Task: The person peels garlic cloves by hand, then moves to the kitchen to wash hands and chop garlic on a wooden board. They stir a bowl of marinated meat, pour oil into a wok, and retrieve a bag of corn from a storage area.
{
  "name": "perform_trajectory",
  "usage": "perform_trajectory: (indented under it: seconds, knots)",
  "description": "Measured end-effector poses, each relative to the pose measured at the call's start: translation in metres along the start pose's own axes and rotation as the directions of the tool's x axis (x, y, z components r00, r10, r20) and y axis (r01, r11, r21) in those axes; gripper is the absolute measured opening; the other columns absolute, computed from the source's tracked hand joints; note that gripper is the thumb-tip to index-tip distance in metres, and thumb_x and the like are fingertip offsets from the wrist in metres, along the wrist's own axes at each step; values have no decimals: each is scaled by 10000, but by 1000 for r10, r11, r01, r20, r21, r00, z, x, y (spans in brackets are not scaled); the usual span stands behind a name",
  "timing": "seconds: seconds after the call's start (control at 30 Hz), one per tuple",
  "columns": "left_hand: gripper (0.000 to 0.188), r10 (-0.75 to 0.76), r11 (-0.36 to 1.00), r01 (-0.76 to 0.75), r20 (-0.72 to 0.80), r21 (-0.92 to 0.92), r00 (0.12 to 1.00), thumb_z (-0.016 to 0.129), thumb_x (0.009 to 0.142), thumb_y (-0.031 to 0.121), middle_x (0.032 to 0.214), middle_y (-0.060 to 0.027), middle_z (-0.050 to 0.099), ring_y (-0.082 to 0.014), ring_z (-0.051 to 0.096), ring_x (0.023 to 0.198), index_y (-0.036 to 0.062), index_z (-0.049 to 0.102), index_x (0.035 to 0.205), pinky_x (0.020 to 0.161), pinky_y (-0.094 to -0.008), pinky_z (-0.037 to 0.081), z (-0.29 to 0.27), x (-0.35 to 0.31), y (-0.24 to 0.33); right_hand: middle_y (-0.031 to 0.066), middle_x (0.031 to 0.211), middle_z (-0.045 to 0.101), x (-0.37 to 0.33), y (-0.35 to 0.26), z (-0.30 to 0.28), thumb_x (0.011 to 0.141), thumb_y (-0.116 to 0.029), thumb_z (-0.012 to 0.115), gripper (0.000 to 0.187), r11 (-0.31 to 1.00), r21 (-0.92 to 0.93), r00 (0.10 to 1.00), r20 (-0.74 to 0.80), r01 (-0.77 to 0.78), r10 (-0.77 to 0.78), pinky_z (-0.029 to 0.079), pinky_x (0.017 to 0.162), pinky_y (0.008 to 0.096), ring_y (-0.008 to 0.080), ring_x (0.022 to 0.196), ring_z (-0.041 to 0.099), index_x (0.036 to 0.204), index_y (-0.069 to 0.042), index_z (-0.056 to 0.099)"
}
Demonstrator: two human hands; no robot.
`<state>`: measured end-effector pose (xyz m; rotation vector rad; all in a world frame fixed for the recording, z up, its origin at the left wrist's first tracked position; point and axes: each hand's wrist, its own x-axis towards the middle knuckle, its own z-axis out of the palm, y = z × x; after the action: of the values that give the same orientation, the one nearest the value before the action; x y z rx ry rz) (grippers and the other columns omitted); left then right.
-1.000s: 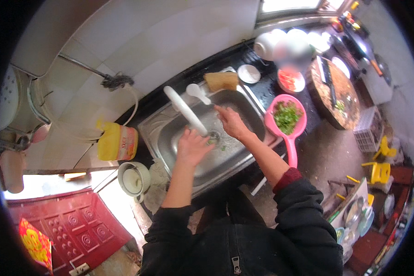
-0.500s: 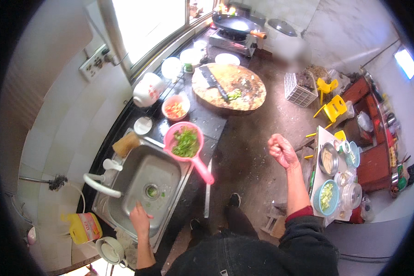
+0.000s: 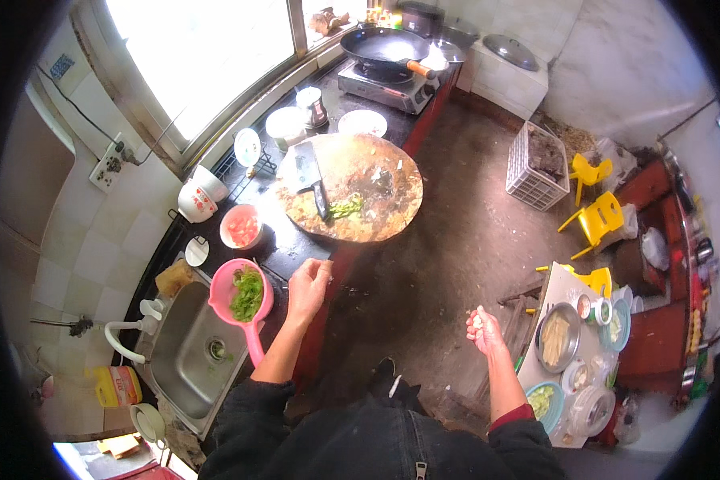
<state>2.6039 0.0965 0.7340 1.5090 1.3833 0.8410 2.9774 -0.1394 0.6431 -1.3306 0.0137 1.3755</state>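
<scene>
My right hand (image 3: 485, 331) is over the floor by the small side table, fingers curled round small whitish pieces (image 3: 478, 322) that look like garlic cloves. My left hand (image 3: 307, 290) hovers past the counter's front edge with fingers pressed together; what they hold, if anything, is hidden. Ahead of it lies a round wooden chopping board (image 3: 376, 220), bearing a cleaver (image 3: 309, 178) and chopped green pieces (image 3: 346, 208). Left of that hand, a pink long-handled colander (image 3: 218, 298) with leafy greens (image 3: 246, 296) sits at the sink's corner.
The steel sink (image 3: 188, 344) has a white tap (image 3: 120, 336). Behind the colander is a bowl of red pieces (image 3: 242, 226). A wok (image 3: 376, 48) rests on a gas stove (image 3: 384, 86). Bowls and a blue basket (image 3: 546, 400) crowd the side table (image 3: 540, 336); yellow chairs (image 3: 600, 220) stand beyond.
My left hand has left the sink and come forward and right, near the chopping board. My right hand has lowered, and the whitish pieces now show in it. The view has shifted.
</scene>
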Motion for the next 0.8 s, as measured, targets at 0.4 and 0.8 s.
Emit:
perform_trajectory:
  seconds: [0.4,0.8]
  knots:
    - [569,-185,901,277,-280,335,942,750,801,365,1069,-189,672,-348,649,1000,31,528,1204,869,-448,492,47,159,-15,42,862,601,158,-146,126,978,-177,571,207,946,-293,959,279,139,-54,403,464,217,66,582,508,1111,-21,598]
    - [468,-538,652,700,-473,291,698,621,710,268,1046,-251,684,-430,635,1042,30,633,1113,896,-497,490,47,197,28,-3,757,582,322,-261,285,1015,-260,533,250,661,-622,826,564,420,5,372,401,179,27,519,482,997,-41,650]
